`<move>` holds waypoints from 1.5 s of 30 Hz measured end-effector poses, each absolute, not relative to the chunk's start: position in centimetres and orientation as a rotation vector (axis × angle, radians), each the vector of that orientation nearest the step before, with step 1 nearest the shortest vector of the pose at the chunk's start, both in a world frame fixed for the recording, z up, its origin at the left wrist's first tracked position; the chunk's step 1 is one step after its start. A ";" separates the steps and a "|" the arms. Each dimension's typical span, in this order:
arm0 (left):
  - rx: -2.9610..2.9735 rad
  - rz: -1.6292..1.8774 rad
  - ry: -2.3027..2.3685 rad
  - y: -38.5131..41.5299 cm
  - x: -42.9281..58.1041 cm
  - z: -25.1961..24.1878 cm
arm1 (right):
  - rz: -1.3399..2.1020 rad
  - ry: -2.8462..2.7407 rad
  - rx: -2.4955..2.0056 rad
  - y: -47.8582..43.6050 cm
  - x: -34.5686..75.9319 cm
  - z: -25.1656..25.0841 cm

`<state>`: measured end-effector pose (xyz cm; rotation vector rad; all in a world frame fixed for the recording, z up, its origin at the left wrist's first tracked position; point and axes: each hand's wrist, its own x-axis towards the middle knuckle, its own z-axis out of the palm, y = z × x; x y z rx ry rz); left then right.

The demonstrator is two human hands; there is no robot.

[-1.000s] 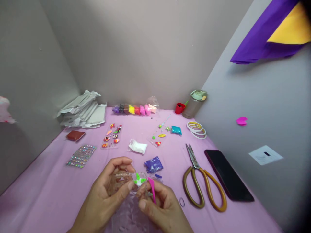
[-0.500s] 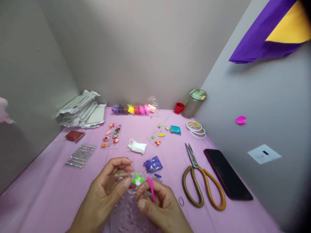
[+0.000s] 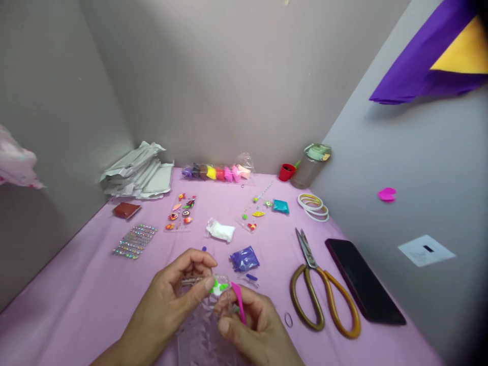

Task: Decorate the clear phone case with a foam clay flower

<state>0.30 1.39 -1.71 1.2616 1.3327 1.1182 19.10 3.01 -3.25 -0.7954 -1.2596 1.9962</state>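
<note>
A see-through phone case [image 3: 208, 335] with a faceted surface lies upright towards me in the middle front. Green and white soft clay [image 3: 219, 287] sits near its top edge, shaped like small leaves round a white centre. My left hand [image 3: 171, 295] grips the case's top left, its thumb touching the clay. In my right hand [image 3: 253, 320] is a pink plastic modelling tool [image 3: 238, 300], while its fingertips also pinch the case's right side. A purple clay packet [image 3: 244, 259] and a white clay packet [image 3: 220, 230] lie just beyond my hands.
Large scissors [image 3: 310, 274], a black phone [image 3: 364, 279] and white tape rings [image 3: 312, 207] lie to the right. Charm sheets [image 3: 181, 213], a rhinestone sheet [image 3: 135, 241] and stacked silver packets [image 3: 139, 170] are left. A bottle [image 3: 310, 165] and red cup [image 3: 286, 172] stand behind.
The whole view has shifted slightly, so things appear further right. My left thumb now covers more of the green clay. Both hands keep their hold.
</note>
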 end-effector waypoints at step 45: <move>0.750 1.201 1.013 1.3 2.2 -1.8 | 1.654 -1.400 -0.965 6.5 19.3 0.6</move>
